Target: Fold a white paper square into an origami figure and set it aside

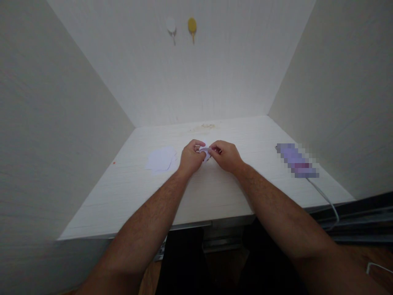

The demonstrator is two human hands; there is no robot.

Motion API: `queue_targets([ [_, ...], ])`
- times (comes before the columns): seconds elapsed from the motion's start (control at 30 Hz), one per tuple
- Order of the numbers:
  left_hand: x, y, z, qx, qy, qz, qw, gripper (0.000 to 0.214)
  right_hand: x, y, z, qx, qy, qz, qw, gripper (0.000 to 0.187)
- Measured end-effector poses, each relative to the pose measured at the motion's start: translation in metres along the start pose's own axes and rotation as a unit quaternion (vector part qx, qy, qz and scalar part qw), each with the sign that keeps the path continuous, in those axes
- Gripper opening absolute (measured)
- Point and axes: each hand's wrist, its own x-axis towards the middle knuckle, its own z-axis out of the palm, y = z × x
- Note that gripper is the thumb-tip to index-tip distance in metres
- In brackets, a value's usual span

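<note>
Between my two hands is a small piece of folded white paper, held just above the middle of the table. My left hand pinches its left side, with the thumb low and the index finger above. On the right side, the thumb and fingertips of my right hand are closed on the paper's edge. Parts of the paper are hidden behind my fingers. To the left of my left hand lies a loose stack of white paper sheets, flat and slightly fanned.
A pixelated, phone-like device lies at the right, its white cable running over the table's front edge. White panels enclose the table at the back and sides. A white hook and a yellow hook are on the back panel.
</note>
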Motion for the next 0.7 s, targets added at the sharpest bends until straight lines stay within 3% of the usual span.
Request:
queue_targets([
  [0.3, -0.005, 0.009, 0.006, -0.107, -0.07, -0.032, 0.991, 0.056, 0.0, -0.004, -0.003, -0.037, 0.025, 0.009, 0.999, 0.014],
  [0.7, -0.003, 0.003, 0.008, -0.056, -0.052, -0.028, 0.997, 0.055, -0.001, -0.004, -0.002, -0.031, 0.036, 0.058, 0.997, 0.007],
])
